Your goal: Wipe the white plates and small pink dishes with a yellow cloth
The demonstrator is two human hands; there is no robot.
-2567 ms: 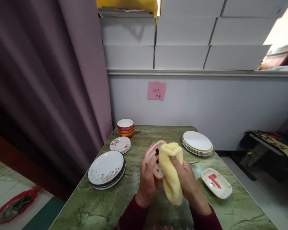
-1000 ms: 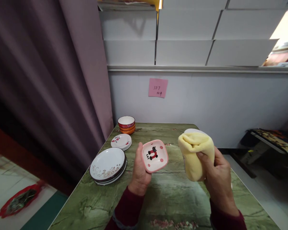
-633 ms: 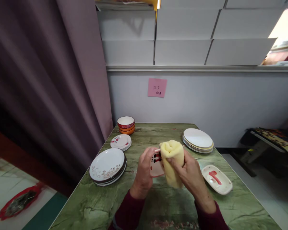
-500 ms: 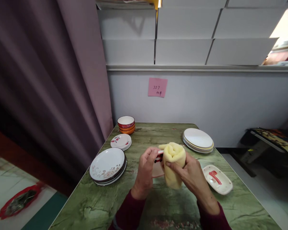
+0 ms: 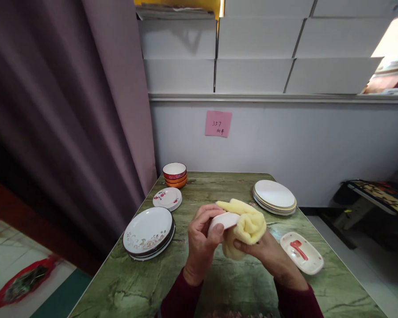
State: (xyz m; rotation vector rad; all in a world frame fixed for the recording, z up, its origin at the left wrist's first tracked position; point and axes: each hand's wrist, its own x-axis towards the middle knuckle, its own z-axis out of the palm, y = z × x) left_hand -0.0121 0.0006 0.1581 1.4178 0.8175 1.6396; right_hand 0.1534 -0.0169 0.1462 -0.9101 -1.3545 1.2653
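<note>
Left grip (image 5: 201, 240) clasping dish (image 5: 224, 220), visible length rising rightward; right grip (image 5: 267, 251) clutching yellow cloth (image 5: 250, 228).

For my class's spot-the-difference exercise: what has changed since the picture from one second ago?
The right hand has brought the yellow cloth leftward, against the small dish, uncovering the oblong dish to view. The left hand has tipped the small dish, hiding its cat picture. Nothing was let go or newly grasped. The bowl stack and plate stacks stayed put.
</note>
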